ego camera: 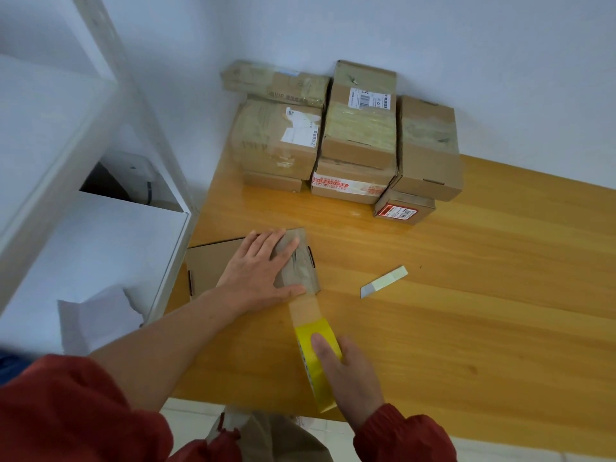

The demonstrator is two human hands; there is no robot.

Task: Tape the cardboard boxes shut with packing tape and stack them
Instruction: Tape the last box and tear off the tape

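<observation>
A flat cardboard box (pixel 213 261) lies near the table's left edge, with tape across its right end. My left hand (pixel 260 271) presses flat on that taped end, fingers spread. A strip of tape (pixel 305 308) runs from the box's near edge down to the yellow tape roll (pixel 316 365). My right hand (pixel 350 378) grips the roll near the table's front edge. Several taped boxes (pixel 360 128) stand stacked against the wall at the back.
A white utility knife (pixel 383 282) lies on the wooden table (pixel 483 311) to the right of the box. A white shelf unit (pixel 100 228) stands at the left, with crumpled white paper (pixel 96 315) on it.
</observation>
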